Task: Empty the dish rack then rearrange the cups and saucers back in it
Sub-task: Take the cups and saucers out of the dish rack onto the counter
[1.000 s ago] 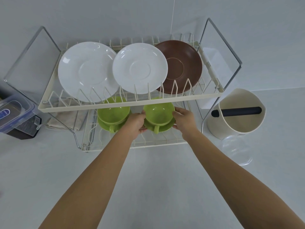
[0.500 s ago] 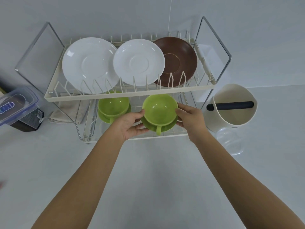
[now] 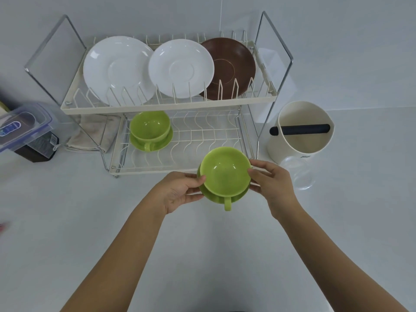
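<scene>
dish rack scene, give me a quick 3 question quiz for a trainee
1. True or false: the brown saucer stands at the right end of the rack's top tier.
2. How many green cup-and-saucer sets sit on the lower tier?
3. What holds the lifted green cup and saucer? A) left hand only B) right hand only C) both hands

Key: 1 true; 2 one; 3 C

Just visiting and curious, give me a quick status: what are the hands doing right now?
Left hand and right hand holding green cup on saucer, clear of dish rack. Second green cup set on lower shelf. Counter ahead clear.
</scene>
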